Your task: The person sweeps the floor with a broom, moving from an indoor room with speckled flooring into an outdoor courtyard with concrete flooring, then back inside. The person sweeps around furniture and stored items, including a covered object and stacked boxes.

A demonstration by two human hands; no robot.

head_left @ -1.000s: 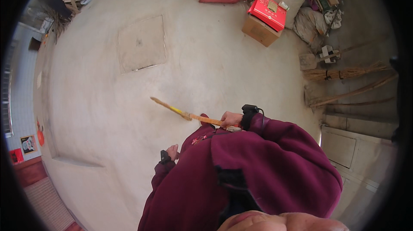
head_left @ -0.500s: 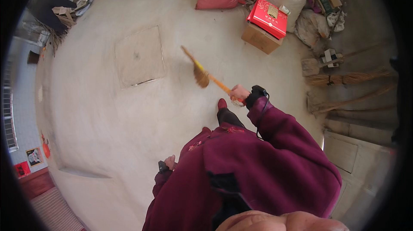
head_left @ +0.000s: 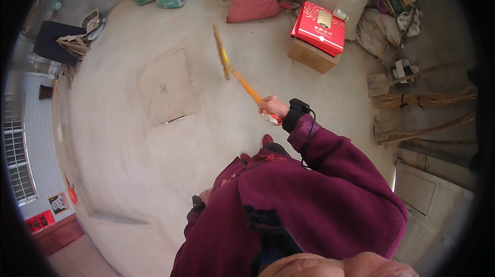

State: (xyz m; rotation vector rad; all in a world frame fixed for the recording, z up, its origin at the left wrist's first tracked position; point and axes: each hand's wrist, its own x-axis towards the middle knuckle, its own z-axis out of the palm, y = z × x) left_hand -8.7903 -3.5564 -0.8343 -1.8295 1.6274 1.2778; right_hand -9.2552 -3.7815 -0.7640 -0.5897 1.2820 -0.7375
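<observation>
The small broom (head_left: 237, 77) points out ahead, over the pale floor (head_left: 118, 158). I can't tell if its tip touches down. The right hand (head_left: 273, 108) is wrapped tight around its orange handle (head_left: 248, 89). The step seems to be using the broom, and a next move calls for a firm grip. The left hand (head_left: 206, 195) is by the coat (head_left: 309, 194), mostly hidden, so I can't tell how open it is or if it holds anything. Farther out, a red box (head_left: 317, 28) sits on a brown box (head_left: 312, 58)
</observation>
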